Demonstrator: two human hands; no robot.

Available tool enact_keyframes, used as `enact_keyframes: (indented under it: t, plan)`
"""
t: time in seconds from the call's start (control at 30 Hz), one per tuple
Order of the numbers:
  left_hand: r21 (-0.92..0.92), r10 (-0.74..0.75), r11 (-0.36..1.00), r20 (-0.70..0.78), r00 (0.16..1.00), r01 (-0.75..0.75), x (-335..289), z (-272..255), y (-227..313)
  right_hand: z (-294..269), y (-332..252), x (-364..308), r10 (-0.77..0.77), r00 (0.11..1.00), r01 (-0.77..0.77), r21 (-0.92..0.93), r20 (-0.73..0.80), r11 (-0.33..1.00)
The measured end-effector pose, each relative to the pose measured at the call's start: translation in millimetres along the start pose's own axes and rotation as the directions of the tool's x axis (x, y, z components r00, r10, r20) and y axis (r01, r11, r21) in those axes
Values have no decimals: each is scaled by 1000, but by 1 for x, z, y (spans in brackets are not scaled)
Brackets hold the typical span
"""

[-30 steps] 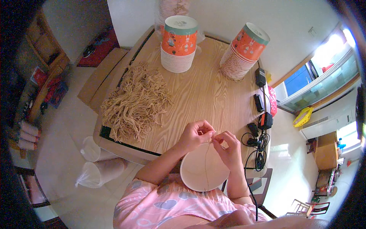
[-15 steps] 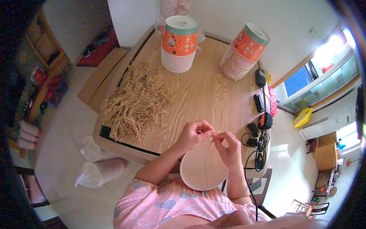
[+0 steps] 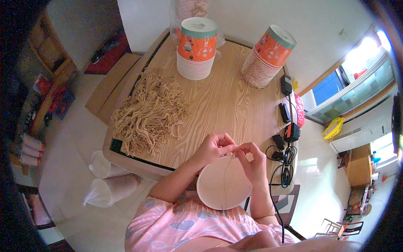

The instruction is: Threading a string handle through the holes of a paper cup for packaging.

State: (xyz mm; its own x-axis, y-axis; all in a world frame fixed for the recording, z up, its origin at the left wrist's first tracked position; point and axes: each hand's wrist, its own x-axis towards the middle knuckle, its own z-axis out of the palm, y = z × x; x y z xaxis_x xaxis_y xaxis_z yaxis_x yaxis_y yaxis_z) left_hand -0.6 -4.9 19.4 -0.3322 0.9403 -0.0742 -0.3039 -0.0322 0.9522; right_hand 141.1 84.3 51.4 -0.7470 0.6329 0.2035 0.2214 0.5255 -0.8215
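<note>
A white paper bucket rests against my front with its round, pale opening facing up. A thin tan cord runs across that opening from the near rim to my fingers at the far rim. My left hand is closed in a pinch on the cord. Beside it, almost touching, my right hand pinches the cord too, thumb against forefinger. The exact shape of the cord between the fingertips is too small to make out. A loose heap of matching tan cords lies on the table to the left.
Two upside-down stacks of orange and green paper buckets, a left stack and a right stack, stand on the wood-grain table. Black adapters and coiled cables line its right edge. Bagged buckets lie on the floor at left.
My right hand has shifted slightly at the far rim, and the cord near its fingers hangs a little differently. The bucket has moved very slightly left.
</note>
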Motion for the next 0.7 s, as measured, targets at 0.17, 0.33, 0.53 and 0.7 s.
enact_keyframes:
  t: [0.17,0.33,0.53,0.7]
  plan:
    - [-18,5,1000,-36,999,-6,-2,2,-2,-2,-3,0,-22,1000,23,-50,12,999]
    - [-106,-29,994,-46,999,24,-2,1,-1,-1,1,-1,-42,999,42,-25,-22,999]
    - [-1,84,996,-26,996,-84,0,-2,-6,-1,-3,-2,-46,999,46,-27,4,999]
    - [63,80,995,4,997,-80,0,-1,-4,-1,0,-2,-48,999,48,-18,-19,999]
